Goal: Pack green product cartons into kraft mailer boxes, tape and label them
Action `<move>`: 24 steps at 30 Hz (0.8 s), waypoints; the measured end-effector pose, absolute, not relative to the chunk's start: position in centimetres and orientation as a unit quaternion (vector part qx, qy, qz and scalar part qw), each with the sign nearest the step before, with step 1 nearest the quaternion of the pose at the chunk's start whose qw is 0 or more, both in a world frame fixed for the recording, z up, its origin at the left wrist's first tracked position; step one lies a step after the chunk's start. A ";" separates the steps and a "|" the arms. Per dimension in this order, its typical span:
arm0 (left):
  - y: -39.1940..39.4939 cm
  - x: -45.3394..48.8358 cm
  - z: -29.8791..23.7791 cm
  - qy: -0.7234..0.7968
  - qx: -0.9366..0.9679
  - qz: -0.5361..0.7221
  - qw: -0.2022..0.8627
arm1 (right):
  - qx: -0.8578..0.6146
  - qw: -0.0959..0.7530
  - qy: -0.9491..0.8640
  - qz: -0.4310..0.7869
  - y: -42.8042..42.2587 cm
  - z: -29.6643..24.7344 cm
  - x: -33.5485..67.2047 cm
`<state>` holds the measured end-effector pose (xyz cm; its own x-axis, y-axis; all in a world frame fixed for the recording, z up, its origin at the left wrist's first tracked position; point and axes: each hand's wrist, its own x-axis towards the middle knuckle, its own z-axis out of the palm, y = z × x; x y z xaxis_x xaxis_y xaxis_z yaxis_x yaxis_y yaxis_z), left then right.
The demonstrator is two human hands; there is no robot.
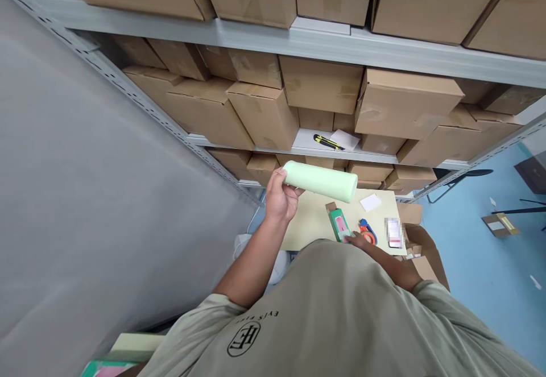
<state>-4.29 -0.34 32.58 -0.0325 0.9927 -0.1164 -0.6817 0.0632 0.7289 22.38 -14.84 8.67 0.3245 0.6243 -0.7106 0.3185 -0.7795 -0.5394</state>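
Raised above the table, my left hand [281, 199] grips one end of a smooth pale green cylinder [321, 181]. The cylinder lies nearly level, its free end pointing right and tilted slightly down. Low on the table [305, 220], close to my body, my right hand [359, 240] has its fingers on the lower right edge of a narrow green box [340, 223] with a pink panel. A brown flap stands out at the far end of that box. My shirt hides the table's near edge.
Orange and blue tape rolls [367, 232], a white card [371, 202] and a phone [394, 233] lie on the table. Shelves of cardboard boxes [322, 84] rise ahead, with a yellow-black utility knife [327, 142] on one. A grey wall [106, 195] stands left; cartons [424, 252] sit right.
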 end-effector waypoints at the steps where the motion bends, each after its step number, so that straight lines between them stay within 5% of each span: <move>1: -0.4 -4.2 32.5 0.327 0.250 0.643 0.646 | -0.802 0.148 -0.303 0.493 -14.5 9.1 22.5; 4: -0.2 -4.0 32.3 0.336 0.284 0.650 0.620 | -0.784 0.217 -0.347 0.467 -12.9 11.7 22.8; 9: 0.0 -2.9 31.6 0.340 0.359 0.663 0.562 | -0.514 0.521 -0.420 0.537 -10.4 20.8 22.5; 15: -0.4 -1.4 31.5 0.267 0.439 0.676 0.528 | -0.365 0.539 -0.385 0.654 -10.4 28.0 21.4; 18: -1.0 -0.8 31.8 0.232 0.449 0.643 0.575 | -0.387 0.582 -0.427 0.574 -11.2 28.3 21.2; 24: -2.6 0.3 31.4 0.277 0.421 0.544 0.671 | -0.454 0.636 -0.587 0.212 -12.5 28.4 21.4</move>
